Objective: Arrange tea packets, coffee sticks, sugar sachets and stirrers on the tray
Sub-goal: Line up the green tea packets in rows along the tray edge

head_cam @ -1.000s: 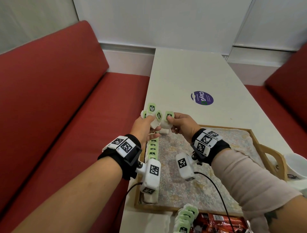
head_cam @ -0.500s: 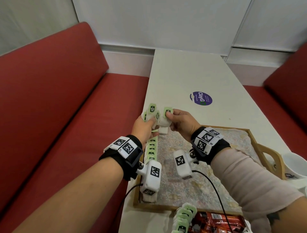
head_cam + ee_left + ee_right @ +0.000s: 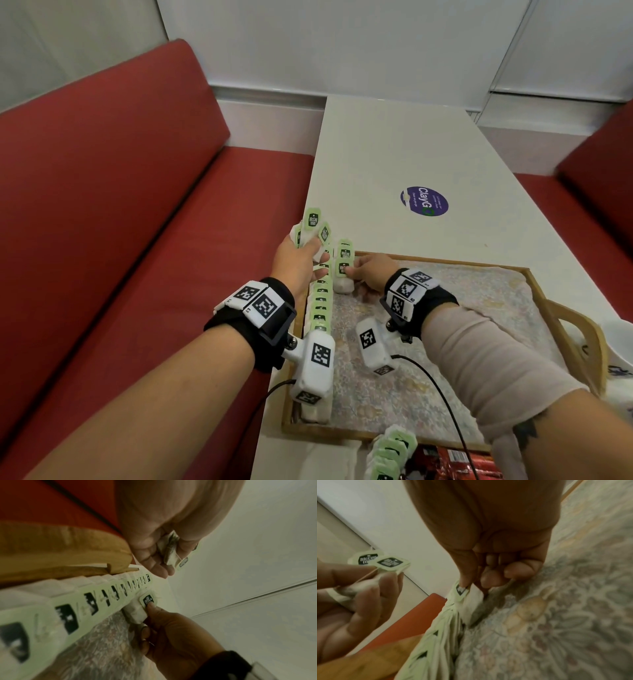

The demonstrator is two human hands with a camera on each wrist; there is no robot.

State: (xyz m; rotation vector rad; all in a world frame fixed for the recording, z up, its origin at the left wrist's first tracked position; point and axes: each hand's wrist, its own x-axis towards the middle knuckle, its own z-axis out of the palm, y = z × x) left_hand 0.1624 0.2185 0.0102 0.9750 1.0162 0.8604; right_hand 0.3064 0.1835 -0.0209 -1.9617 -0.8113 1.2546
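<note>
A wooden tray (image 3: 534, 284) lined with floral cloth lies on the white table. Along its left edge stands a row of tea bags (image 3: 321, 301) with green tags, also seen in the left wrist view (image 3: 96, 601). My left hand (image 3: 313, 250) grips a bunch of tea bags (image 3: 313, 219) just above the tray's far left corner. My right hand (image 3: 349, 272) pinches a single tea bag (image 3: 343, 279) by its tag. This tea bag (image 3: 467, 596) touches the cloth at the far end of the row.
More tea bags (image 3: 390, 452) and red coffee sticks (image 3: 452, 462) lie off the tray at the table's near edge. A white cup (image 3: 616, 346) stands past the tray's right handle. A purple sticker (image 3: 424, 201) marks the table. Red benches (image 3: 137, 205) flank it.
My right hand has come away from the bunch with one tea bag and lowered it onto the tray beside the row. My left hand has stayed about where it was.
</note>
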